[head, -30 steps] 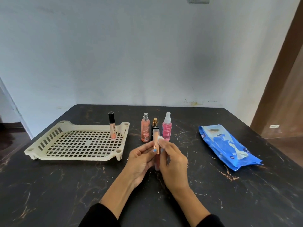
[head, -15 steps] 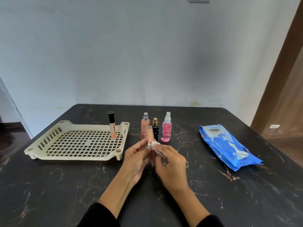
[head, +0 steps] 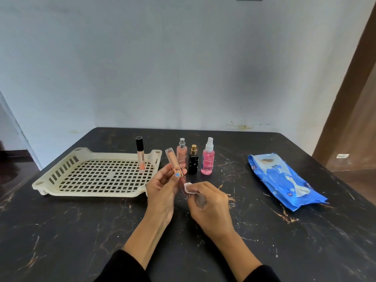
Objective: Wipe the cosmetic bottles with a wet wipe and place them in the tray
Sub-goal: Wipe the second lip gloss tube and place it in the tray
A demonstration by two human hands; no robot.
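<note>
Sitting at the far left of the dark marbled bench (head: 61,231) is a cream slotted tray (head: 97,176), its perforated floor bare except for one lip gloss tube (head: 140,154) with a black cap, which stands upright near the tray's back right corner. Just right of the tray, above the bench, the left hand (head: 162,192) holds a slim lip gloss with a rose-gold cap (head: 174,164), tilted so the cap leans up and to the left; the fingers (head: 177,174) are closed around the tube just below the cap, one blue-painted nail facing the camera. The clear lower part of that tube runs down and to the right toward the right hand (head: 209,204), whose fingers pinch a small folded white wet wipe (head: 189,188) pressed against the tube's lower end. Behind the hands three bottles stand upright in a row on the bench, close together: a peach spray bottle with a silver top (head: 182,157), a squat black bottle with a gold cap (head: 193,163), and a pink mist bottle with a white sprayer (head: 208,159). Well apart to the right, a blue pack of wet wipes (head: 284,180) lies flat on the bench, angled toward the near right edge. Black sleeves cover both forearms at the bottom edge of the view.
</note>
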